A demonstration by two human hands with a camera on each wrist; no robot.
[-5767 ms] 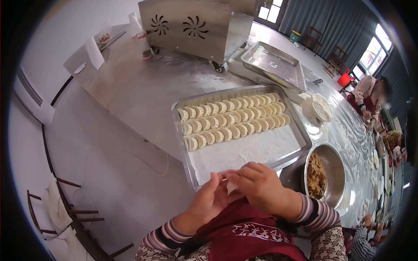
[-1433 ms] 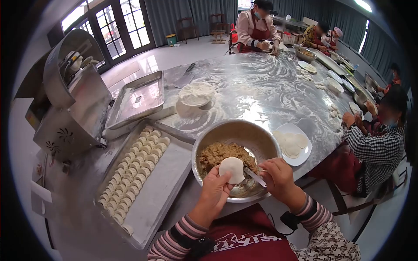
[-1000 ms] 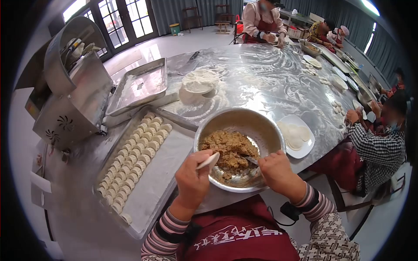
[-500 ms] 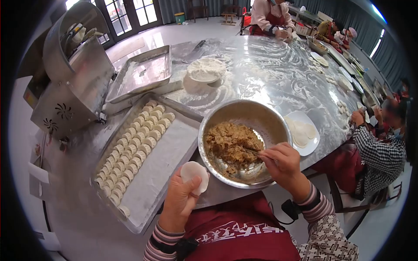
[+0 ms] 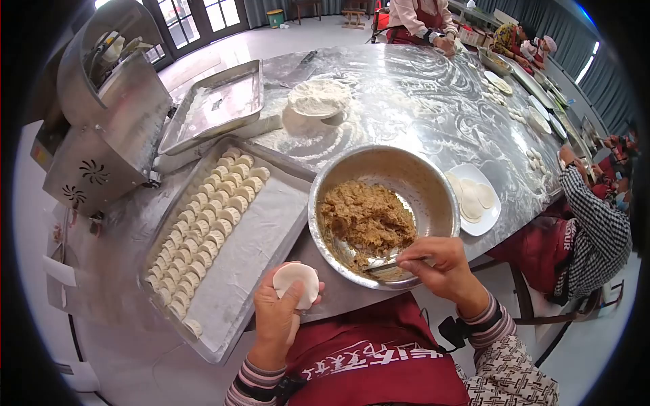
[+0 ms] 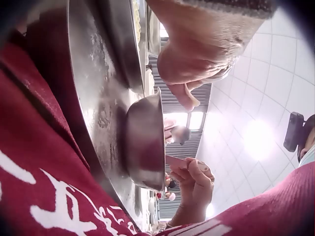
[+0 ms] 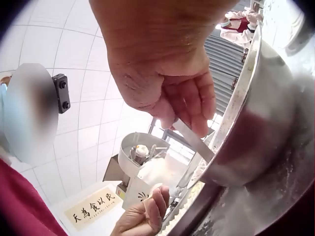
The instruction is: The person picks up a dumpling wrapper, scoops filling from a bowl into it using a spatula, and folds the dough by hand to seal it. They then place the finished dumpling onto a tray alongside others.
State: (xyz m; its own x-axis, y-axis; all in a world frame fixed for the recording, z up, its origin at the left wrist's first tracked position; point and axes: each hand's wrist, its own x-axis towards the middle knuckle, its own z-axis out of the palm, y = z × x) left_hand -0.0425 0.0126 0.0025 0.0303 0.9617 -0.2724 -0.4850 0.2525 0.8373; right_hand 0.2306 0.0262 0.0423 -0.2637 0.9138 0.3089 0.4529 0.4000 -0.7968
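Observation:
My left hand [image 5: 274, 325] holds a round, pale dough wrapper [image 5: 296, 281], its thumb lying across the front of it. This hand is by the near right side of the dumpling tray [image 5: 254, 254], left of the steel bowl [image 5: 437, 177]. Brown filling [image 5: 365, 215] is heaped in the bowl. At the bowl's near right rim my right hand [image 5: 443, 268] pinches the flat metal handle of a utensil [image 7: 196, 141]. The utensil's far end rests low in the bowl, below the heap, partly covered with filling. Several rows of pleated dumplings [image 5: 210, 223] line the tray's left half.
Right of the bowl stands a white plate [image 5: 483, 224] with more wrappers [image 5: 468, 196]. Behind are a bowl of flour [image 5: 319, 97], a second metal tray [image 5: 220, 108] and a steel machine [image 5: 101, 135]. A person in a checked sleeve [image 5: 596, 223] sits at the right.
Earlier both hands worked dough over the tray. Since then the view has swung to the bowl; the left hand moved left from the bowl with the wrapper, while the utensil shifted towards the near rim.

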